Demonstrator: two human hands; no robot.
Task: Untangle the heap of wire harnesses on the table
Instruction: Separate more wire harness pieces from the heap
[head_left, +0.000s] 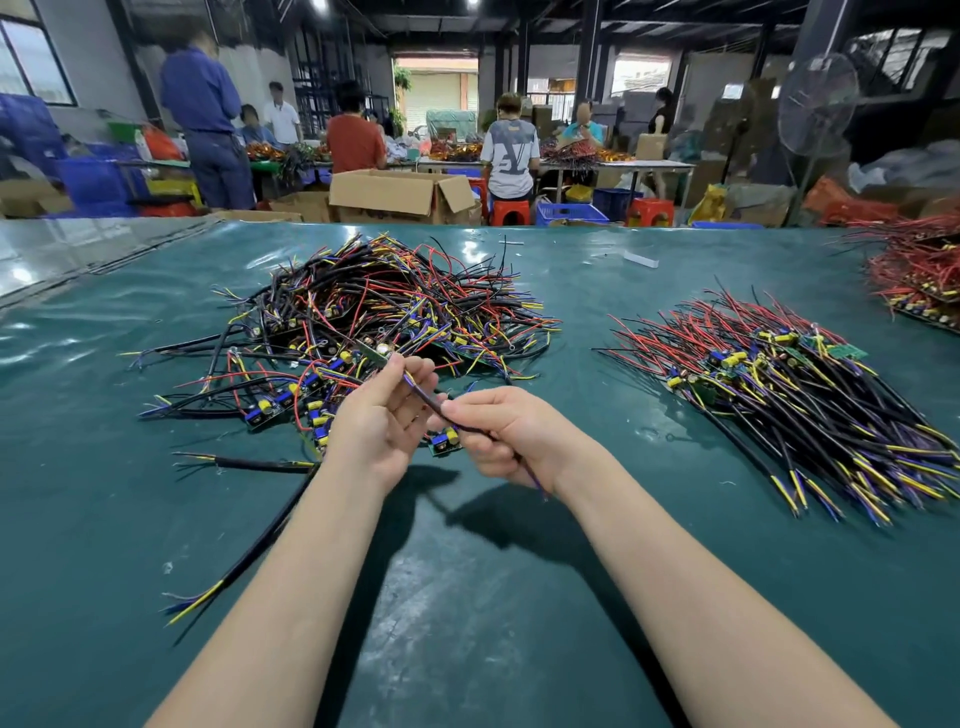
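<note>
At the near left of the green table, a loose black cable with bare yellow and blue ends lay slantwise and passed under your left forearm. Just beyond it, a second loose cable lay almost flat across.

Farther back, left of centre, sat the tangled heap of harnesses. Its black, red, yellow and blue wires crossed every way, and small circuit boards were scattered along its near edge.

Your left hand was raised just in front of that heap. Its fingers were curled, pinching one harness close to the little board at its far end. From there the harness's black cable ran down and to the right into your right hand. That hand gripped the cable between thumb and forefinger, with the other fingers wrapped round it, and the wire ends poked out beside your wrist. The stretch between your two hands was short and nearly straight, held above the table.

To the right, well apart from the heap, lay the combed-out pile. Its harnesses were lined up roughly parallel, with red wires pointing far-left and yellow-tipped ends pointing near-right. At the far right edge sat another mound of mostly red wires.

Beyond the table, people stood at other benches. An open cardboard box sat on the floor, and a pedestal fan stood to the right.
</note>
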